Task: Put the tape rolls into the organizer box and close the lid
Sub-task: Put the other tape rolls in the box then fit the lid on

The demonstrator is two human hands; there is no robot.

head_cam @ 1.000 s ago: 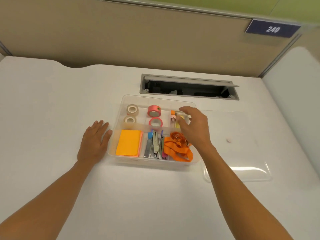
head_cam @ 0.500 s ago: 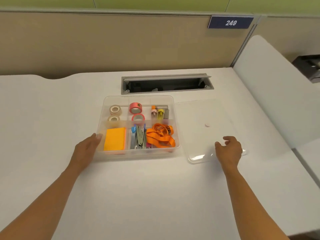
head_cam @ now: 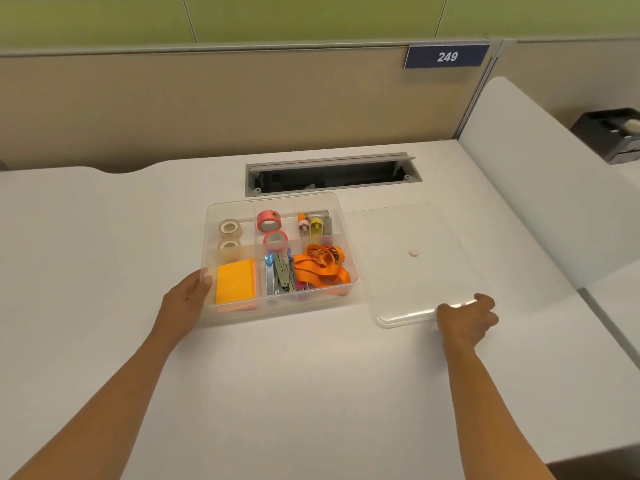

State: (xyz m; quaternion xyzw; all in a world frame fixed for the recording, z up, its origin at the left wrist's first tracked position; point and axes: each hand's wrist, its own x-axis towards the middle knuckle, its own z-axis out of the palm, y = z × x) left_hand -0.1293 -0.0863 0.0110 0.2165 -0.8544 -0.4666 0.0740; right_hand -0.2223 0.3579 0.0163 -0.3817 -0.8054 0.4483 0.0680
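The clear organizer box [head_cam: 349, 237] stands open on the white desk. Two beige tape rolls [head_cam: 229, 228] lie in its back-left compartment and two pink tape rolls [head_cam: 268, 220] in the back-middle one. My left hand [head_cam: 187, 299] rests against the box's front-left corner. The clear lid [head_cam: 408, 271] lies flat on the desk to the right of the box. My right hand [head_cam: 467, 317] curls over the lid's front-right edge, fingers on the rim.
Orange sticky notes [head_cam: 236, 285], metal tools [head_cam: 280, 275], an orange lanyard [head_cam: 322, 268] and small clips [head_cam: 313, 225] fill the other compartments. A cable slot [head_cam: 332, 173] opens behind the box. A partition wall stands behind, a black dispenser [head_cam: 613, 133] far right.
My right hand left the box, swung right and closed on the lid's front edge. My left hand slid up against the box corner. The view shifted right.
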